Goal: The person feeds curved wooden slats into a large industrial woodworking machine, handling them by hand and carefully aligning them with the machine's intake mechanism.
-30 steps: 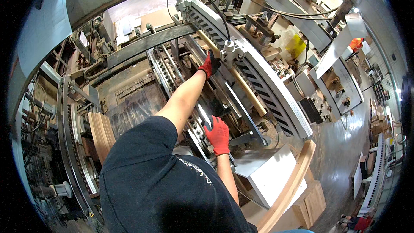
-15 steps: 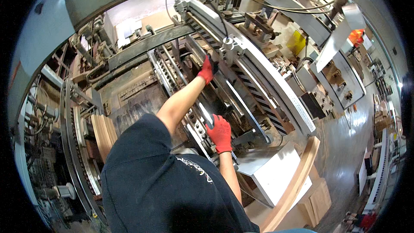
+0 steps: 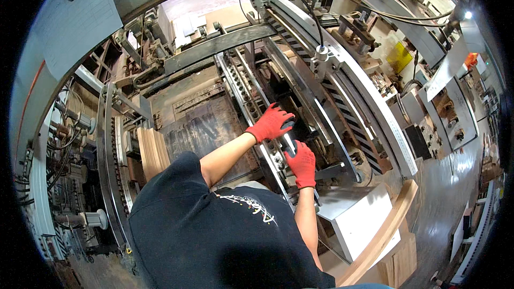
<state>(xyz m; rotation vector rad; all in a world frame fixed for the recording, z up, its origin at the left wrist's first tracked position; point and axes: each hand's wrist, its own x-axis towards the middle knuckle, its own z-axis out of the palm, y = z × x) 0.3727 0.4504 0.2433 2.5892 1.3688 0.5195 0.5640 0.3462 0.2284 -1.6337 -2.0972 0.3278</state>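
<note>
Head view: both red-gloved hands on a metal bar (image 3: 289, 138) in the machine (image 3: 342, 85). Left hand (image 3: 270, 123) grips its upper end, right hand (image 3: 301, 163) closed around the lower part

A big metal machine frame (image 3: 369, 112) carries everything here. A long silver rail (image 3: 267, 144) with a row of round rollers runs across it from 12 o'clock down to 5 o'clock. Flat brown boards (image 3: 152, 152) stand stacked at 9 o'clock, beside a dark worn plate (image 3: 201, 128).
</note>
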